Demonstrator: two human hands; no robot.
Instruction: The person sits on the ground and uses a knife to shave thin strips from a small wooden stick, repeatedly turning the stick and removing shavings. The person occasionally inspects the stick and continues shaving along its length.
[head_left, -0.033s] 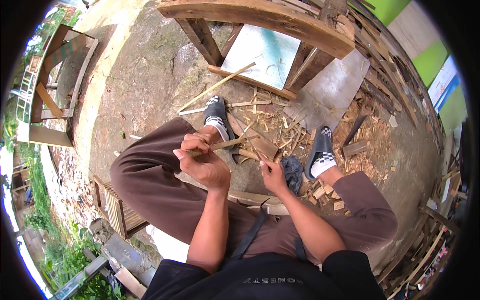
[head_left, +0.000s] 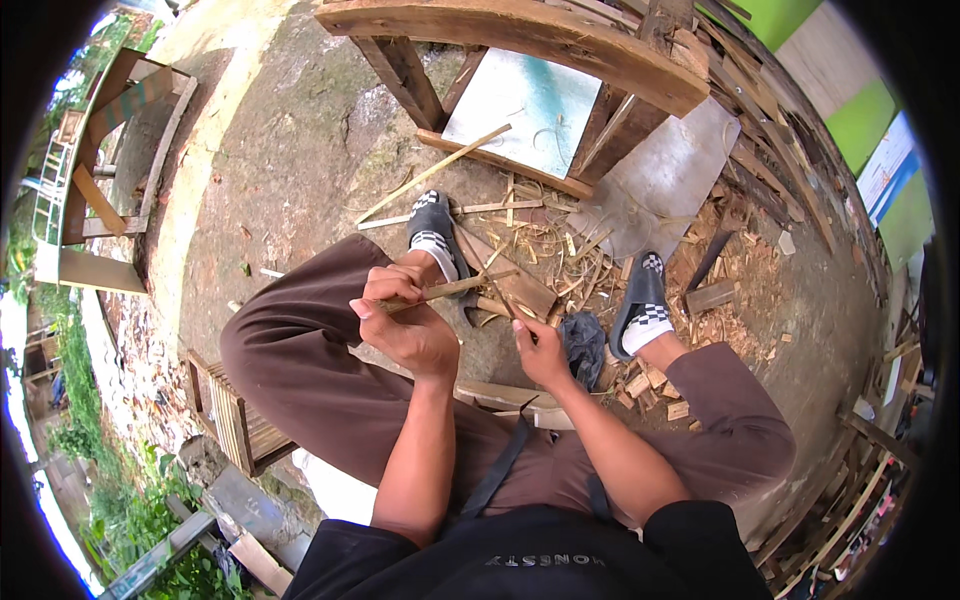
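Observation:
My left hand is closed around a narrow split-wood strip, raised over my left knee, and the strip's free end points right. In my right hand is a thin knife, its slim blade slanting up and left beside the strip's free end. Whether blade and strip touch, I cannot tell. Below them, between my feet, lie a flat wooden board and a wooden-handled tool with a dark curved head, partly hidden by the strip.
Curled shavings and small wood blocks litter the ground. A black plastic bag lies beside my right foot. A heavy wooden frame stands ahead, near a grey sheet. Stacked planks line the right; a slatted wooden piece is at left.
My right hand has shifted slightly left with the knife, and its blade looks shorter and more tilted. My left hand and the strip have barely moved.

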